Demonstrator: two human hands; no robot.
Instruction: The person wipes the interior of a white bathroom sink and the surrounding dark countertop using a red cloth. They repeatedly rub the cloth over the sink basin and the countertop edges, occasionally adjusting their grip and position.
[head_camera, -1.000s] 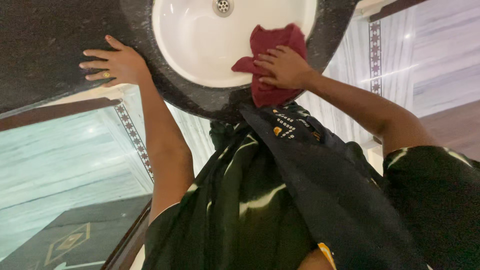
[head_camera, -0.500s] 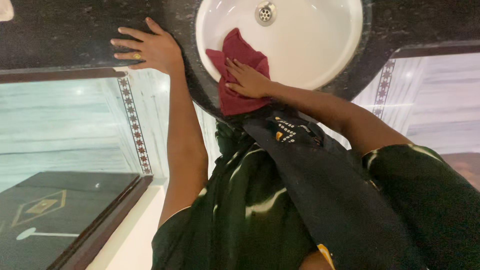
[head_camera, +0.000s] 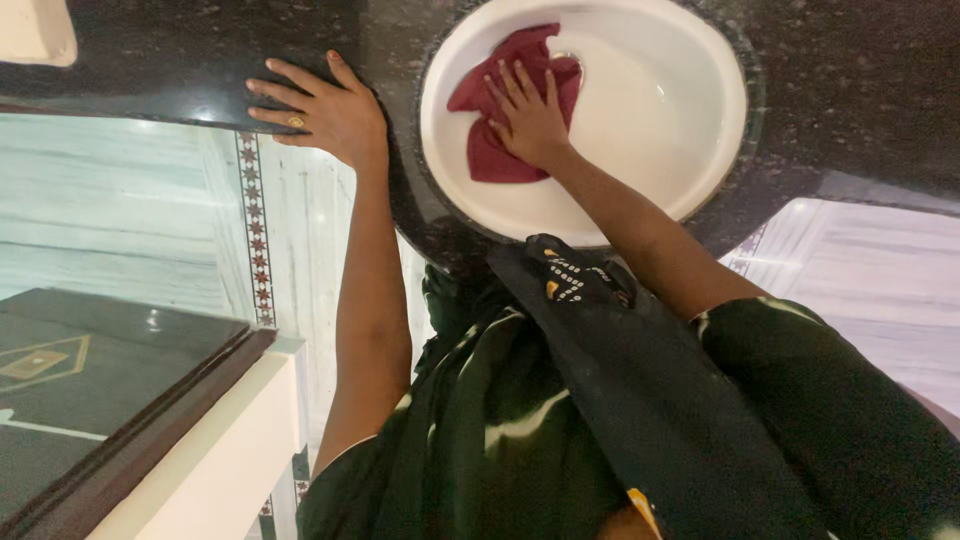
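Head view: right hand (head_camera: 530, 120), fingers spread flat, had pushed the red cloth (head_camera: 500, 110) from the rim deeper into the white basin (head_camera: 650, 130); left hand (head_camera: 325, 110) stayed flat on the dark surface (head_camera: 150, 60).

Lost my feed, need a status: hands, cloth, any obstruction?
Right hand flat on red cloth inside white basin. Left hand spread on dark counter. Cloth covers the drain; nothing else in the basin.

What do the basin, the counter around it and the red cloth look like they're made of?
Basin: likely glazed ceramic, white and glossy with highlights. Counter: probably polished granite, black and speckled. Red cloth: soft woven fabric, creased under the right hand.
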